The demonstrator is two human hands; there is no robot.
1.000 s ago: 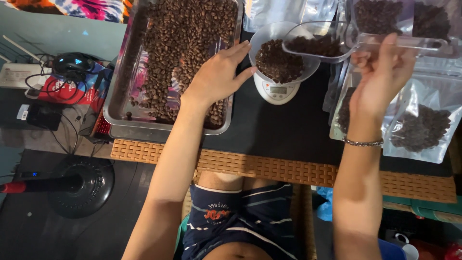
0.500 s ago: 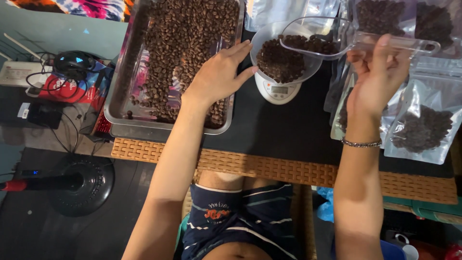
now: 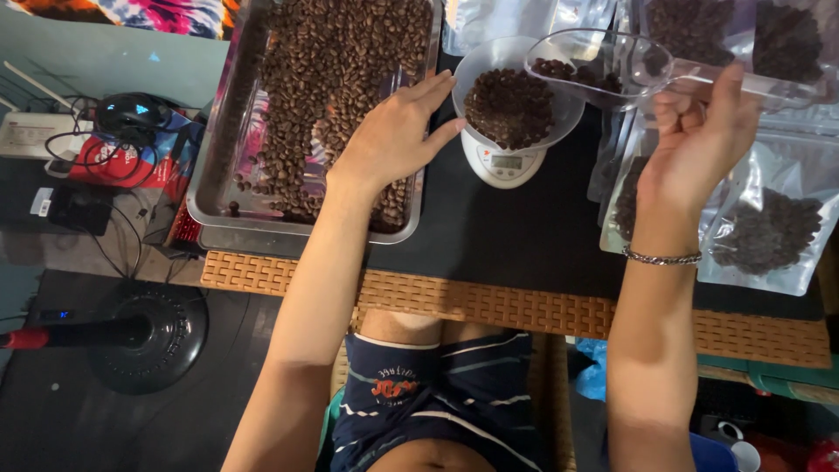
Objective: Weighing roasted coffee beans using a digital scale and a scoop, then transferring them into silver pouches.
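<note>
Right hand (image 3: 699, 144) is up high, fingers wrapped round the handle of a clear plastic scoop (image 3: 603, 65), and that scoop hangs level over the far side of the scale bowl (image 3: 516, 100), a small heap of coffee beans lying in its belly. Below it, the pale bowl sits on a little white kitchen scale (image 3: 505, 163) with a grey display, and the bowl is already well filled with dark beans.

Over to the left hand (image 3: 395, 140): it lies flat and loose, fingers stretched out and holding nothing, resting across the right rim of the big metal tray (image 3: 301, 229). Fingertips point at the bowl, just beside it; whether they touch it I cannot tell. That tray carries a broad spread of roasted beans, thick at the far end, thin near the front edge.

On the right side of the dark bench (image 3: 507, 249) lie clear pouches (image 3: 765, 232) with beans inside, some under the right forearm, more at the top edge. A metal bracelet (image 3: 662, 258) circles the right wrist. A woven mat edge (image 3: 489, 306) runs along the near side of the bench. Down on the left, a black fan base (image 3: 144, 341) stands on the floor, with tangled cables (image 3: 105, 149) and a black mouse above it.
</note>
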